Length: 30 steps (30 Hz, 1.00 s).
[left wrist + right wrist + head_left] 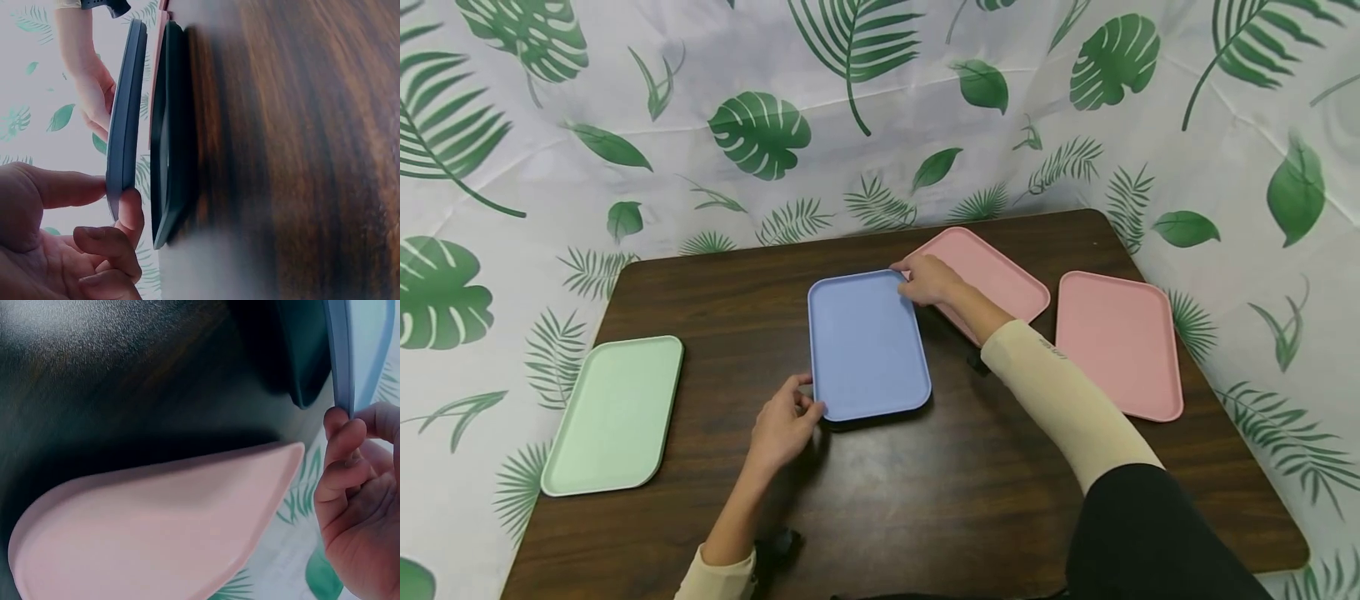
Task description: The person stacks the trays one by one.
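A rectangular blue tray (868, 346) with rounded corners is held raised over the middle of the table, its flat inside facing up. My left hand (786, 421) pinches its near left corner, thumb above and index finger beneath. At the far right corner my right hand (928, 279) pinches the rim between thumb and fingers. Directly below, a dark tray (178, 125) lies on the table, with a gap between the two in the left wrist view. From the head view the blue tray hides nearly all of it.
On the left of the brown wooden table (730, 317) lies a green tray (613, 417). A pink tray (1000, 271) lies at an angle behind my right forearm, and another pink tray (1116, 346) is at the right. A leaf-patterned cloth (880, 150) hangs along the back.
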### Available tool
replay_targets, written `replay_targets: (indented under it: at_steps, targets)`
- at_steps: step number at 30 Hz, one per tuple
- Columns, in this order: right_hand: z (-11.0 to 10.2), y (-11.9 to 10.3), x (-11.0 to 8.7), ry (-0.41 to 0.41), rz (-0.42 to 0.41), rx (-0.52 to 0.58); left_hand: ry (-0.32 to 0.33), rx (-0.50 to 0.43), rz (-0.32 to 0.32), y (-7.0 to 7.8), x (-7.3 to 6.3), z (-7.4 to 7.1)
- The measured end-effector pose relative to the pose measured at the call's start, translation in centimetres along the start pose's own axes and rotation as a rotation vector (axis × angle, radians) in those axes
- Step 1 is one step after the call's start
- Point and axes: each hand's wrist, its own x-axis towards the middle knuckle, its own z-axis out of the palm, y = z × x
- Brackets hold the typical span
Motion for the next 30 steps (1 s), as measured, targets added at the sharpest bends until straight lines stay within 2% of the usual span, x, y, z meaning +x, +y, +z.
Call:
replay_targets:
  at_steps: [14,30]
  targets:
    - [1.4,0.5,0.9,0.045,-0.026,-0.100,0.028,0.129,-0.012,-0.7,0.3,0.9]
    - [2.1,0.8,0.9,0.016,-0.008,-0.076,0.025,0.215,-0.010,-0.4,0.4,1.0]
